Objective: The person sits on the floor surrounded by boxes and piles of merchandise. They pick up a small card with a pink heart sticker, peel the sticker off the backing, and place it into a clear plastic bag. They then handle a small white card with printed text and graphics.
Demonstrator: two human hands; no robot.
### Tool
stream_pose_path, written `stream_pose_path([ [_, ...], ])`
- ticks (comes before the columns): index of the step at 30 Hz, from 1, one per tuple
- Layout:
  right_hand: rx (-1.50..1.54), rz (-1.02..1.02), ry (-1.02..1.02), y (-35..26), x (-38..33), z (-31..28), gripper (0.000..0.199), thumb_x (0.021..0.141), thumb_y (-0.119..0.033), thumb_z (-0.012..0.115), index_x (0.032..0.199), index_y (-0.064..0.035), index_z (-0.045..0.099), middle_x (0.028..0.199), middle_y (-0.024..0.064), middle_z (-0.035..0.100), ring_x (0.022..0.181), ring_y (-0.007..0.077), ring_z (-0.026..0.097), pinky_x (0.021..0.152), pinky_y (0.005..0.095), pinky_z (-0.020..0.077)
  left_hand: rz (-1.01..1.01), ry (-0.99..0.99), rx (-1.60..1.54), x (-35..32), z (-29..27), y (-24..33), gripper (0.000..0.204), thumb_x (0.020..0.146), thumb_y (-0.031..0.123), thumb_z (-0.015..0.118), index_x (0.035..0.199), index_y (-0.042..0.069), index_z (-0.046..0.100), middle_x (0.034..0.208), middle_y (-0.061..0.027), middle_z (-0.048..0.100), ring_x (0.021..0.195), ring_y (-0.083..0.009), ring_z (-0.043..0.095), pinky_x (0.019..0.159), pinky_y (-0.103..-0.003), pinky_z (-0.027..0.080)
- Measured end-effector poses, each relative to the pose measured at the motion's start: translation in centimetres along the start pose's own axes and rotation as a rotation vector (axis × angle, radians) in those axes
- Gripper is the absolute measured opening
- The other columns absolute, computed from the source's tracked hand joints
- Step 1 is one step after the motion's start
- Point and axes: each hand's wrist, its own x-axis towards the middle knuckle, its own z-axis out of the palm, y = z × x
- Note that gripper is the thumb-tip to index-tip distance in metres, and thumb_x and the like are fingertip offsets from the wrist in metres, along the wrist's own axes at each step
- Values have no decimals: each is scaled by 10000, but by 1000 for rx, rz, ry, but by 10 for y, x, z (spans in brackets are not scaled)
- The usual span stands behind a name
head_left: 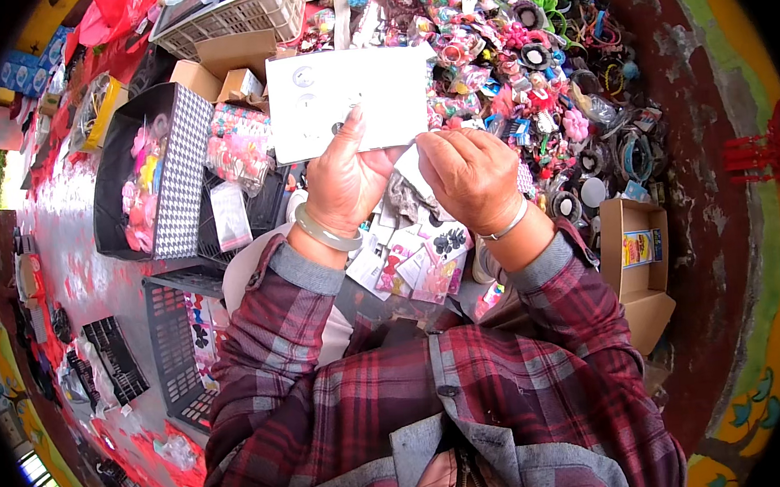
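In front of me a flat white card (386, 79) is held up, with a few small round dark marks or pieces along its left half. My left hand (345, 178) is closed on its lower edge, the thumb pressed over the front and the fingers behind. Close by its lower right corner my right hand (474, 171) is closed in a pinch, knuckles up; whatever the fingertips hold is hidden. Below both hands lie several carded packets with dark and pink bows (428, 263).
A big pile of bagged hair accessories (523, 77) spreads beyond my hands. To the left stand a houndstooth fabric bin (181, 168), a dark plastic basket (171, 352) and an open carton (251, 48). A pale crate (235, 22) sits behind. An open cardboard box (624, 243) is at right.
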Motion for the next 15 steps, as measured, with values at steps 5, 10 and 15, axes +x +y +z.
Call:
stream_pose_path([
  [5, -36, 31, -65, 1, 1, 0, 147, 665, -83, 621, 784, -88, 535, 686, 14, 562, 587, 165, 554, 509, 288, 444, -55, 7, -59, 1, -4, -1, 386, 921, 136, 438, 1270, -7, 357, 1236, -153, 472, 1145, -287, 475, 985, -451, 378],
  [10, 256, 280, 34, 0, 2, 4, 124, 686, -50, 632, 770, -73, 543, 669, 56, 579, 592, 186, 589, 527, 294, 467, -26, 7, -27, 2, -3, -1, 401, 933, 160, 400, 1283, -23, 328, 1259, -182, 449, 1158, -309, 460, 968, -447, 393],
  [15, 656, 731, -110, 0, -1, 2, 143, 724, -43, 649, 858, -58, 599, 714, 79, 612, 655, 164, 623, 577, 270, 482, -45, 36, -83, 3, -5, 0, 397, 930, 166, 409, 1273, -23, 339, 1252, -179, 454, 1156, -305, 462, 974, -449, 387],
])
